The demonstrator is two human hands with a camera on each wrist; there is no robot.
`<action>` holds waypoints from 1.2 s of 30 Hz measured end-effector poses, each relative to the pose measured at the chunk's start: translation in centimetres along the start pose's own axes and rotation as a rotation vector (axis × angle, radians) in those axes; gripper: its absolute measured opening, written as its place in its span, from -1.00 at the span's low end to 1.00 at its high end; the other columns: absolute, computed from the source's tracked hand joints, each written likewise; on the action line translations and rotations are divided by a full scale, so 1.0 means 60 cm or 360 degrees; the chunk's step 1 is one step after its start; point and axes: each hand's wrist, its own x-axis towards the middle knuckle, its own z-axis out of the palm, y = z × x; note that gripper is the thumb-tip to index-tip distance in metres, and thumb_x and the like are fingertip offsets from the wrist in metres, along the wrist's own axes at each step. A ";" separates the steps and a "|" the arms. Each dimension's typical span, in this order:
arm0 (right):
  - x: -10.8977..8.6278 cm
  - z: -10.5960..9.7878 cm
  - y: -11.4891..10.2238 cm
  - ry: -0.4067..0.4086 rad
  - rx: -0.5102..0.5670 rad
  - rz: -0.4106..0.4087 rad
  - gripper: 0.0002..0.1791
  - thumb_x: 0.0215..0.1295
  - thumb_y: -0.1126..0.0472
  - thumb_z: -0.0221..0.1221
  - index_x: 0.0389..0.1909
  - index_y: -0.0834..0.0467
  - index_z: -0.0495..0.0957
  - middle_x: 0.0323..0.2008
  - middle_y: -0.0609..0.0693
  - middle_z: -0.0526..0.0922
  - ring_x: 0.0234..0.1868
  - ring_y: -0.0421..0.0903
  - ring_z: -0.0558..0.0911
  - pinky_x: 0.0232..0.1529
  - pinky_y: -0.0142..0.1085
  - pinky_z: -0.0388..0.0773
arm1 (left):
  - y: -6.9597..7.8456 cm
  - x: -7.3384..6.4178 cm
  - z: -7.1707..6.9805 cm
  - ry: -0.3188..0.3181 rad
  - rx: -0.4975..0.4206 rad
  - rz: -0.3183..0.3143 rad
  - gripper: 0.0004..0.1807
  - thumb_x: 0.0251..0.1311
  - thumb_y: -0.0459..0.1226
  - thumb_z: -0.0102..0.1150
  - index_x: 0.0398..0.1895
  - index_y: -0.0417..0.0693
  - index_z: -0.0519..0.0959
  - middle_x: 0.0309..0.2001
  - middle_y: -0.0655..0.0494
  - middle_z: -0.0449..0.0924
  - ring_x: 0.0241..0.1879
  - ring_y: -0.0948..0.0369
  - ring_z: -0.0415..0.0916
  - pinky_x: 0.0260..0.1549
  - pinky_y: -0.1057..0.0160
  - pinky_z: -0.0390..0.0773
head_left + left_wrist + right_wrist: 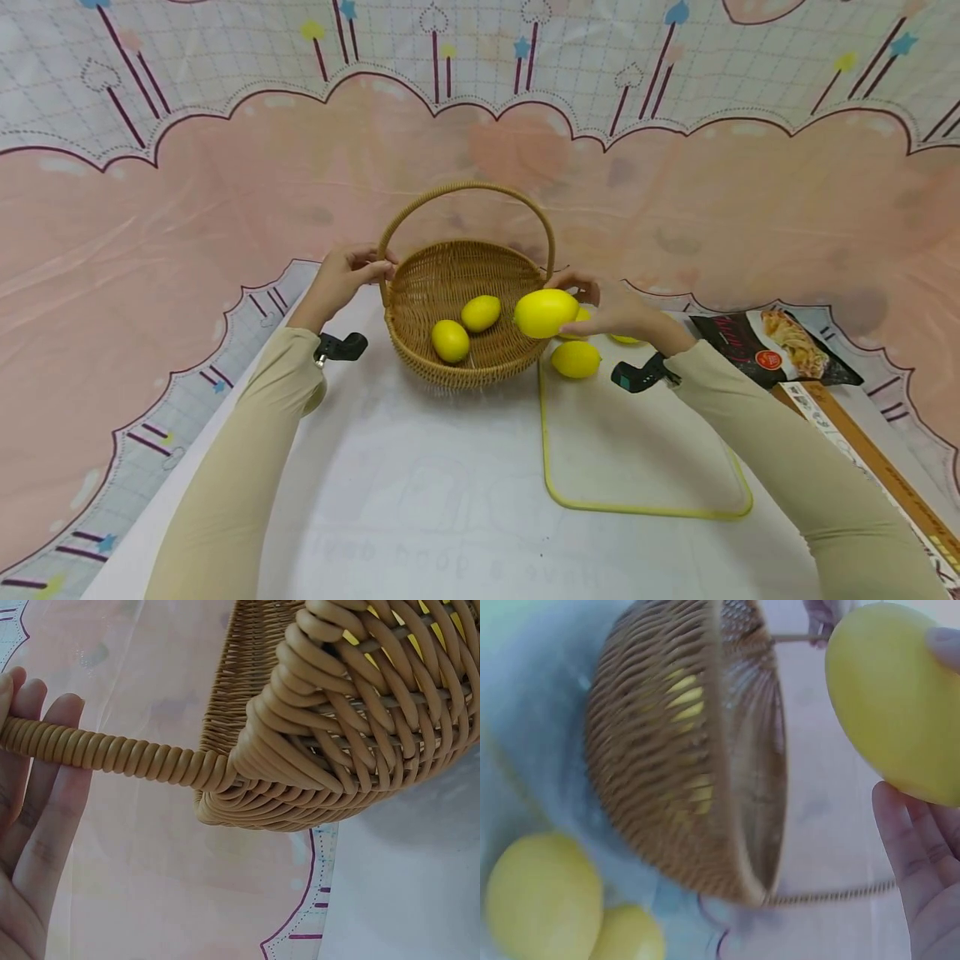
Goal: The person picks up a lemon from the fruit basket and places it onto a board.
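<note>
A brown wicker basket point(467, 250) with a tall arched handle stands tilted toward me, two lemons point(481, 313) lying inside it. My left hand point(347, 279) holds the left base of the basket's handle point(127, 757), fingers behind it and thumb in front. In my right hand point(626, 312), a large lemon point(546, 313) is gripped between thumb and fingers, at the right rim of the basket and above it. The right wrist view shows this lemon point(892, 697) close up, with the fingertips point(889, 799) against its lower side.
More lemons point(576, 360) lie right of the basket on a white cutting board point(645, 458) with a yellow-green edge. A dark food packet point(776, 346) and a long brown box point(877, 450) lie at the right. Patterned cloth point(300, 183) hangs behind the white table point(405, 500).
</note>
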 end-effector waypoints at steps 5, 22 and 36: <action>-0.051 -0.022 0.020 0.0051 -0.0069 0.0087 -0.41 0.02 0.39 0.34 0.11 0.32 0.37 0.05 0.14 0.46 -0.03 -0.29 0.53 0.06 -0.47 0.50 | 0.000 0.000 -0.001 -0.0008 -0.0006 0.0003 -0.73 0.28 -0.21 0.10 -0.12 -0.24 0.57 -0.32 0.24 0.62 -0.32 0.42 0.56 -0.17 0.41 0.61; -0.172 -0.048 0.106 0.0395 0.0034 -0.0001 -0.48 0.02 0.55 0.25 0.05 0.45 0.35 -0.01 -0.28 0.47 -0.03 -0.42 0.50 -0.02 -0.65 0.46 | 0.002 -0.001 -0.001 -0.0020 -0.0033 0.0008 -0.74 0.27 -0.21 0.11 -0.13 -0.24 0.57 -0.30 0.24 0.63 -0.31 0.40 0.57 -0.19 0.43 0.61; -0.196 -0.026 0.204 0.0538 0.0124 0.0218 -0.53 0.09 0.44 0.27 0.05 0.23 0.42 -0.03 -0.21 0.47 -0.03 -0.49 0.48 -0.05 -0.67 0.45 | 0.003 -0.001 0.000 -0.0004 -0.0010 0.0006 -0.73 0.27 -0.22 0.12 -0.12 -0.25 0.57 -0.19 -0.10 0.64 -0.33 0.42 0.57 -0.20 0.44 0.61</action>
